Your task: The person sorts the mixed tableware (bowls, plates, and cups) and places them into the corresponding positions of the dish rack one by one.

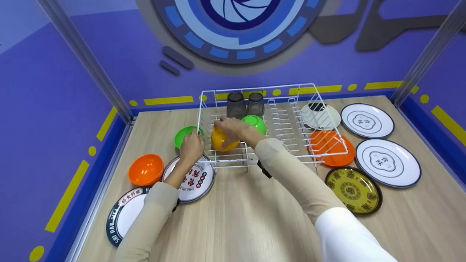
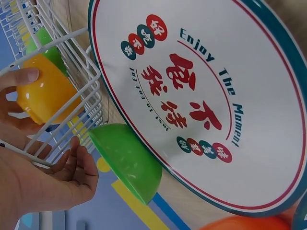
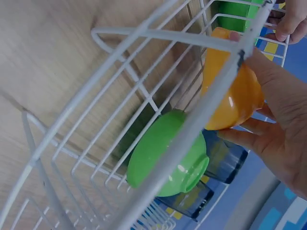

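My right hand point(image 1: 236, 131) grips a yellow-orange bowl point(image 1: 220, 139) inside the left end of a white wire dish rack point(image 1: 255, 160). In the right wrist view, that bowl point(image 3: 230, 96) is on its side, with my fingers spread around it. A green bowl point(image 3: 165, 153) leans in the rack beside it. My left hand point(image 1: 193, 145) holds the rack's left side, its fingers curled at the wire in the left wrist view. Just outside the rack, near that hand, is another green bowl point(image 2: 127, 160). A white plate with red characters point(image 2: 192, 105) lies below that wrist.
Two dark glasses point(image 1: 236, 104) stand upside down at the rack's back. On the left are an orange bowl point(image 1: 146, 170) and a dark-rimmed plate point(image 1: 127, 214). Right of the rack lie white plates point(image 1: 388, 163), an orange plate point(image 1: 333, 149) and a brown-green plate point(image 1: 353, 190). Walls enclose the table.
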`<state>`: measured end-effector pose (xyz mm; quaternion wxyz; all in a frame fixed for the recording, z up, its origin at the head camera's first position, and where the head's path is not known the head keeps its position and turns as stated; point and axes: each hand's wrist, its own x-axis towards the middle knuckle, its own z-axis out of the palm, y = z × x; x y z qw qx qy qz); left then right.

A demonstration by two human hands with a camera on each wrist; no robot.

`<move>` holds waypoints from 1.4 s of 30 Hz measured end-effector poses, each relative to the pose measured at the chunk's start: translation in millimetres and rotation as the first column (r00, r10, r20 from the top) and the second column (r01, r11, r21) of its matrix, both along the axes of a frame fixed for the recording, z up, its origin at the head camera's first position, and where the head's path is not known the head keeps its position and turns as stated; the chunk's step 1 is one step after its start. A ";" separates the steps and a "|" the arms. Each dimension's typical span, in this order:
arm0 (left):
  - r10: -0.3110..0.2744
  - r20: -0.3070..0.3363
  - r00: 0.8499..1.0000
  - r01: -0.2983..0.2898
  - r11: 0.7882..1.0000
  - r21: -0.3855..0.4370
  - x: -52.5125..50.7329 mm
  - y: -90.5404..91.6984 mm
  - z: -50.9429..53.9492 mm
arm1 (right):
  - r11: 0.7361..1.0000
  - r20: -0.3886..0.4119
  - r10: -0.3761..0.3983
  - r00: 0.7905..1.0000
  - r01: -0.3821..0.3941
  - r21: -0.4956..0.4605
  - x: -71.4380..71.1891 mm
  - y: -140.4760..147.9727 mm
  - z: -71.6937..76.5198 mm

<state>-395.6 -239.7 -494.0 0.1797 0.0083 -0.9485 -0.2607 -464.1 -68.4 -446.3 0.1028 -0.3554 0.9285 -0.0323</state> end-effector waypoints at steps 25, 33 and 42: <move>-0.008 0.027 1.000 0.008 1.000 0.019 -1.1 -1.7 -3.3 | 0.999 -0.061 -0.041 0.997 0.042 0.022 -14.2 -13.3 -16.5; -0.025 0.040 0.999 0.024 0.999 0.030 0.8 8.1 -1.8 | 0.996 -0.064 -0.089 0.994 0.089 -0.014 -10.0 22.5 -5.9; -0.015 0.081 0.997 0.013 1.000 0.028 -0.2 -6.1 1.4 | 0.973 -0.133 -0.230 0.964 0.227 -0.034 -15.0 131.1 31.2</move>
